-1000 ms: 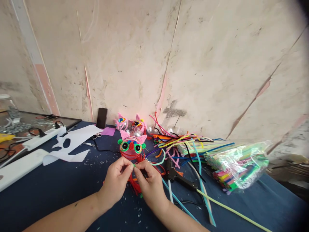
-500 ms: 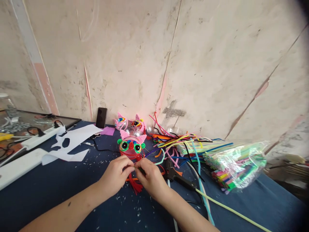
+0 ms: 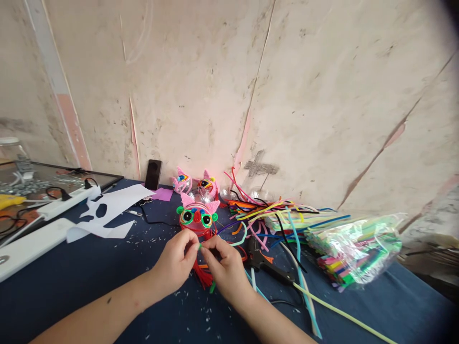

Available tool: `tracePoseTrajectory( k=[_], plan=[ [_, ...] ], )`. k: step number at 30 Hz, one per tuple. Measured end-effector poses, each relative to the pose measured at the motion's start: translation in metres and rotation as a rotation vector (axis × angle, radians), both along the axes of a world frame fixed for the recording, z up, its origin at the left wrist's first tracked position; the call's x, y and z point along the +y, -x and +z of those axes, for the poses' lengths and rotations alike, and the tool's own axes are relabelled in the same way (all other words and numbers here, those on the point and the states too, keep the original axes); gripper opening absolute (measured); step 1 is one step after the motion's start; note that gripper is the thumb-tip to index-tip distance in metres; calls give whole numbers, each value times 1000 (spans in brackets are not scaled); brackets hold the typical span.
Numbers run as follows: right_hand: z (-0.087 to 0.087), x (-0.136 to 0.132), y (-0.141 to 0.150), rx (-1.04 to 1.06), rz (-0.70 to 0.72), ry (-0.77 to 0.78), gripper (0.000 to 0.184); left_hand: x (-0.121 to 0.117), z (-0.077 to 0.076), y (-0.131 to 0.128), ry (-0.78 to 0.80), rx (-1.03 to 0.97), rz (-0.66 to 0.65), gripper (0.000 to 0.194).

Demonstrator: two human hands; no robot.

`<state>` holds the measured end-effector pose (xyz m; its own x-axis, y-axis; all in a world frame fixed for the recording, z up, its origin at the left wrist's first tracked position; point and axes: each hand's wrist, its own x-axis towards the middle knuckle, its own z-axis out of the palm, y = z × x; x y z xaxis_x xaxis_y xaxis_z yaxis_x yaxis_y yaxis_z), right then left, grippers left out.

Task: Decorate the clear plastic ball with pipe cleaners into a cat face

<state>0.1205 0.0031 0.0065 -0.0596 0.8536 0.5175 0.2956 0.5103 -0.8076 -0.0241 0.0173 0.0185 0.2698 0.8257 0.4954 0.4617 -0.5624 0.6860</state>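
Note:
My left hand (image 3: 180, 254) and my right hand (image 3: 225, 263) meet fingertip to fingertip, both closed in a pinch. Between them shows a small bit of green pipe cleaner (image 3: 200, 247); a green end also sticks out below my right hand. Just beyond my fingers sits a pink animal head (image 3: 195, 217) made of pipe cleaners, with pointed ears, big black eyes in green rings and a red nose. A red tassel (image 3: 202, 276) hangs below it, partly covered by my hands. A black glue gun (image 3: 270, 267) lies right of my right hand.
Two similar pink heads (image 3: 182, 182) stand by the wall. Loose pipe cleaners (image 3: 283, 210) and a plastic bag of them (image 3: 362, 251) lie at right. At left are cut white paper (image 3: 114, 198), a phone (image 3: 153, 174) and a white power strip (image 3: 70, 200).
The view has shifted slightly. My fingertips have parted a little, and green pipe cleaner now shows between them and below my right hand. The pink head stays in place.

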Motion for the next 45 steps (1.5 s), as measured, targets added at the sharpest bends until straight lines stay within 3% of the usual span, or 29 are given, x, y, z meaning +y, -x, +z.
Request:
tracePoseTrajectory(
  k=[5,8,12,16,21,25,36,45],
  plan=[
    [-2,-7,13,268,9,167,15,-7,-10,-9,31,-207,74,13],
    [-2,-9,15,290,-15,186,16,-10,-10,-12,112,-306,55,15],
    [-1,-2,6,112,-38,112,15,-6,-2,-8,213,-216,5,20],
    [-3,7,-6,-189,-9,-81,13,1,8,1,204,-38,-25,16],
    [-7,8,-8,-350,57,-199,15,8,15,9,395,92,-124,12],
    [-5,5,-4,-226,5,-101,14,8,15,10,392,85,-126,13],
    [-1,1,4,81,-44,161,17,-1,-3,-7,247,-190,-12,15],
    [1,4,3,157,-35,205,20,1,8,-3,420,-305,-109,24]
  ],
)
